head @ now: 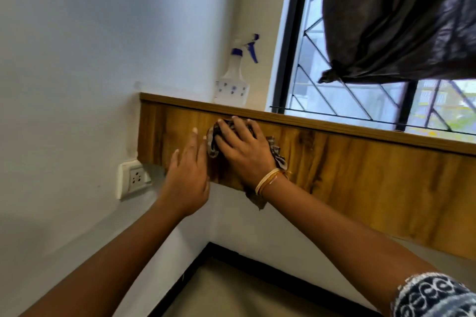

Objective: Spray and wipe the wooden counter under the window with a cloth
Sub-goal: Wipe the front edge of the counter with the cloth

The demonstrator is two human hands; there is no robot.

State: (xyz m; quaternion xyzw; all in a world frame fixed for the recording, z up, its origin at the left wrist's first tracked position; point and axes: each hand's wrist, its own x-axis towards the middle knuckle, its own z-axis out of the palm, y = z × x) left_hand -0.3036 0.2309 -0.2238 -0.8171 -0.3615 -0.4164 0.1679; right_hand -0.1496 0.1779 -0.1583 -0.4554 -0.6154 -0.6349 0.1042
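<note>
The wooden counter (360,172) runs under the window, its front face a brown grained panel with a lighter top edge. My right hand (244,152) presses a crumpled grey-brown cloth (279,156) flat against the front panel, near its left end; part of the cloth hangs below the wrist. My left hand (188,177) lies just left of it, fingers spread, palm toward the panel and holding nothing. A white spray bottle (233,82) with a blue trigger stands on the counter top in the corner, above both hands.
A white wall socket (132,179) sits on the left wall just below the counter's end. The window (360,100) has a black frame and diagonal grille. A dark curtain (399,18) is bunched at upper right. Floor with black skirting lies below.
</note>
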